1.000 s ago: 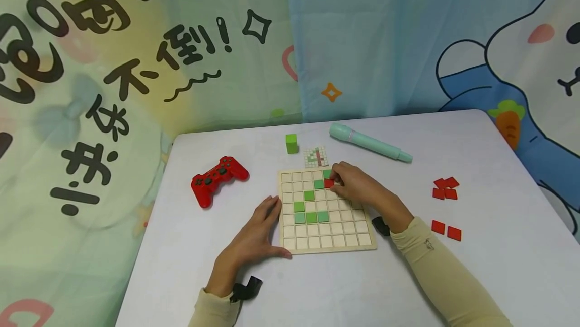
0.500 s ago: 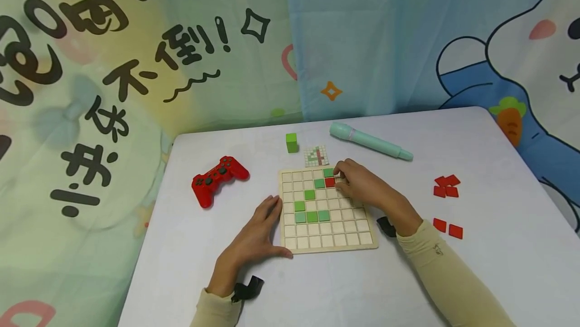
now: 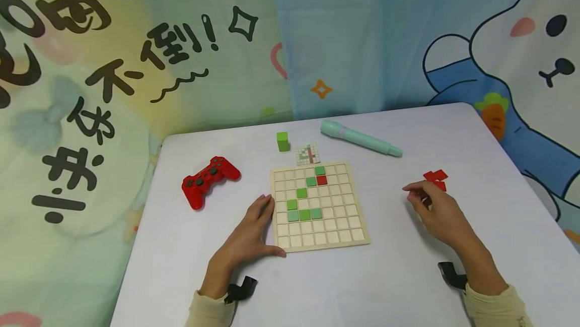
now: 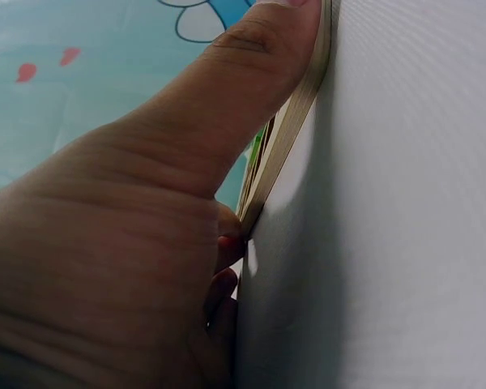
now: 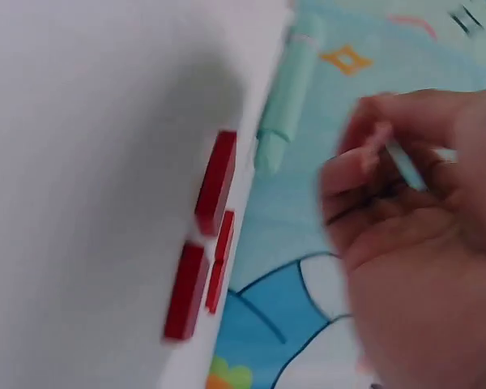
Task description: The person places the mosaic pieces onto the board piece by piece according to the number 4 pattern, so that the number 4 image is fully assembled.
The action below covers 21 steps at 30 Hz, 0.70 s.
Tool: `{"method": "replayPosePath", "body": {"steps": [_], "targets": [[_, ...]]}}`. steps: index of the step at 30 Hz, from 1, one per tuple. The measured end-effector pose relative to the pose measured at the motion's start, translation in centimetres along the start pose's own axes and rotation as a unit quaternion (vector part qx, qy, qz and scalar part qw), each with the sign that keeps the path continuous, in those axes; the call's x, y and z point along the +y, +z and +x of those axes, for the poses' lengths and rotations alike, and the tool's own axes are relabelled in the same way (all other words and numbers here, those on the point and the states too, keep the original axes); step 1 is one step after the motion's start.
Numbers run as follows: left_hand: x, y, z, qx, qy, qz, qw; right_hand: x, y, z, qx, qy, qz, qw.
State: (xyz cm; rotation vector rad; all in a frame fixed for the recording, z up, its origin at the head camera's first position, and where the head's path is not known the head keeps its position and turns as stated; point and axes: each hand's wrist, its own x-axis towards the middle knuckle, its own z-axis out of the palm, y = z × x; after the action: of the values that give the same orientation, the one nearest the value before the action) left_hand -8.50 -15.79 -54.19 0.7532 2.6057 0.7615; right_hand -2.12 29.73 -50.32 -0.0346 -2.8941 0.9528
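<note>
My left hand (image 3: 242, 236) rests at the near left corner of a wooden grid board (image 3: 326, 248). Its fingers lie along the left edge, and the thumb presses the front edge, as the left wrist view also shows. Several green tiles (image 3: 301, 193) and one red tile (image 3: 321, 180) sit in the grid. To the right of the board, my right hand (image 3: 441, 218) hovers over the table with loosely bent fingers and nothing held. Just behind it lie loose red tiles (image 3: 436, 175); the hand covers others. Red tiles (image 5: 215, 182) also show beside this hand in the right wrist view.
A small printed pattern card (image 3: 307, 154) lies behind the board, with a green cube (image 3: 283, 141) beside it. At the back is a mint-green stick with a thicker end (image 3: 361, 138). A red game controller (image 3: 210, 181) lies to the left on the white table (image 3: 385, 286).
My right hand has left the red tile in the grid and moved right, toward the loose red tiles. The left hand stays at the board, while the head view has shifted slightly.
</note>
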Motion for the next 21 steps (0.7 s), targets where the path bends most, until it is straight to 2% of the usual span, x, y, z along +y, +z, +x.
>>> {"method": "replayPosePath", "body": {"steps": [3,9,13,16,21], "targets": [[0.0,-0.1,-0.2,0.000,-0.004,-0.004,1.0000,1.5,-0.3,-0.8,-0.005,0.017,0.004,1.000],[-0.2,-0.1,-0.3,0.000,-0.008,-0.008,0.9999,3.4,-0.8,-1.2,-0.078,0.060,-0.024,0.995],[-0.1,0.0,-0.1,-0.003,-0.006,-0.008,0.9999,4.4,-1.4,-1.9,-0.113,0.089,-0.037,0.989],[0.0,0.1,-0.1,-0.004,-0.008,-0.009,0.9999,4.9,-1.7,-2.3,-0.130,0.090,-0.040,0.987],[0.0,0.0,-0.1,-0.007,-0.007,-0.013,0.9999,5.5,-1.9,-2.7,-0.132,0.083,-0.039,0.987]]}}
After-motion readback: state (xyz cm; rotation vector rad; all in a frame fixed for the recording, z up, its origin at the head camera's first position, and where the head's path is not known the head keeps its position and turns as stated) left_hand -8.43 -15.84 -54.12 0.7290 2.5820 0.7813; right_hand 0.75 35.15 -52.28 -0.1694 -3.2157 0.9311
